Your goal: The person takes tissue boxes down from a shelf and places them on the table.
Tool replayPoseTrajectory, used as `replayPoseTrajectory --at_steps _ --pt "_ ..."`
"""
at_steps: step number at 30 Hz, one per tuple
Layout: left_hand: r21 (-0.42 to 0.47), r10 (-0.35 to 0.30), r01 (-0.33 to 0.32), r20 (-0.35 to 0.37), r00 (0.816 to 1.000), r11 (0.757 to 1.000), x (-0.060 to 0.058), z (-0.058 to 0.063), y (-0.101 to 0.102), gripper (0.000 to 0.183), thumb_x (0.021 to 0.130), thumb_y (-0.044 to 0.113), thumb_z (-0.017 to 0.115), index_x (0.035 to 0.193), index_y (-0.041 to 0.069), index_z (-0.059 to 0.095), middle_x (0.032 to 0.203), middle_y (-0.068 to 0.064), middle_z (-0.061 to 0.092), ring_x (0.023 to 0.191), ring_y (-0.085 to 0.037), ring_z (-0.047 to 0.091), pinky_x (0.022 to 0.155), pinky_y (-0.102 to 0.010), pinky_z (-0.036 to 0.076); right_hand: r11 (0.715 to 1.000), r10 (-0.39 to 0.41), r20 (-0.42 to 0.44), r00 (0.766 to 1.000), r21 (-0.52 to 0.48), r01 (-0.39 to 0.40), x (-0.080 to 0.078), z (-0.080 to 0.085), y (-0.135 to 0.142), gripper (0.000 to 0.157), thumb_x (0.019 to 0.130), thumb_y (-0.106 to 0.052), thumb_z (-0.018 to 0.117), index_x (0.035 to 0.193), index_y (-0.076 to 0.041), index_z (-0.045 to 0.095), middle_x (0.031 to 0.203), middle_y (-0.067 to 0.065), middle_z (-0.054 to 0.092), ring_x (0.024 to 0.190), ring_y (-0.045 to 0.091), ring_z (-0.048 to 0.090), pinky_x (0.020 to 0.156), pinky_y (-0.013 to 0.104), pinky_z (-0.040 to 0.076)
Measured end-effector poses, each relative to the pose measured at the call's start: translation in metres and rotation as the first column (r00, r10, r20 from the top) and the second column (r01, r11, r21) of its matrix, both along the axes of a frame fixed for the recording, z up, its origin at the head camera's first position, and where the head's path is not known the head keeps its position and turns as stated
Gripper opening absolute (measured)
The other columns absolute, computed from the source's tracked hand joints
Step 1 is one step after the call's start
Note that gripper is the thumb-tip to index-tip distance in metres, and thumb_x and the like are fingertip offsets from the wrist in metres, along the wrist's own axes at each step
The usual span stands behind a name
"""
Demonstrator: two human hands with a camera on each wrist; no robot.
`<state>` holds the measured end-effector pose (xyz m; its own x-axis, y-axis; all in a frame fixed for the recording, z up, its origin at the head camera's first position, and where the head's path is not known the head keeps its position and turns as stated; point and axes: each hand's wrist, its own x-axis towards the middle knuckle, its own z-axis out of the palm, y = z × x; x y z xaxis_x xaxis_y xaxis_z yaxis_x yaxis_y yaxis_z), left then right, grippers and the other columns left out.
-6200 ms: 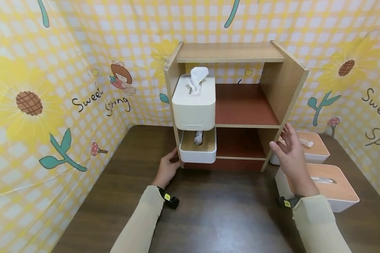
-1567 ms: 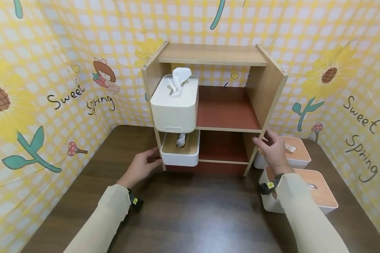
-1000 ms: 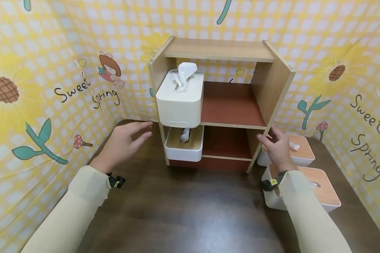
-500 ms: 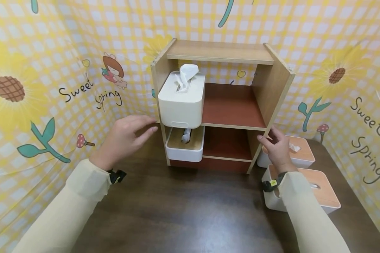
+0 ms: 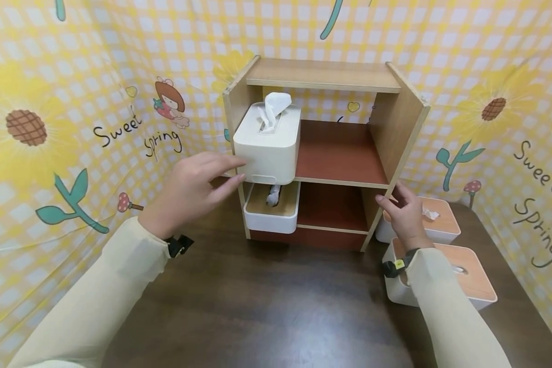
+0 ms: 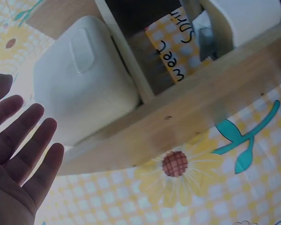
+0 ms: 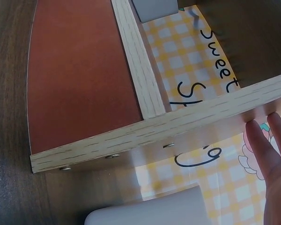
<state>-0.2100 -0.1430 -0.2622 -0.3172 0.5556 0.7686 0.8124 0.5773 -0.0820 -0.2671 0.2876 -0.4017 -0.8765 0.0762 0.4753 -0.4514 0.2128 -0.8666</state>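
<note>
A small wooden shelf unit with red-brown boards stands on the table. On its upper left level sits a white tissue box, a tissue sticking out of its top. Below it, a white tissue box with a wooden lid juts from the lower level. My left hand is at the upper box's left front corner, holding nothing, its fingers extended beside the box in the left wrist view. My right hand holds the right side panel, thumb at the front edge, fingers against the outer face.
Two more white tissue boxes with wooden lids stand right of the shelf, one farther back and one nearer, partly behind the right forearm. A yellow checked cloth with flowers surrounds the dark wooden table.
My left hand has let go of the shelf's lower left side, risen, and moved right to the upper tissue box. The right hand has come to the right panel and stayed there.
</note>
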Motion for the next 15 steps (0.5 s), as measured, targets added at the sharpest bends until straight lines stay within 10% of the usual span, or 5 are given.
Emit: replayPoseTrajectory --at_steps 15 --pt "0.001 0.014 -0.014 -0.047 0.999 1.0 0.004 0.026 0.038 0.025 0.087 0.018 0.073 0.108 0.006 0.074 0.101 -0.007 0.072 0.094 -0.024 0.066 0.078 -0.044 0.053 1.0 0.005 -0.034 0.999 0.003 -0.005 -0.001 0.0 0.0 0.051 0.089 -0.011 0.071 0.138 -0.014 0.057 0.132 0.004 0.059 0.12 0.015 0.053 0.098 0.031 0.044"
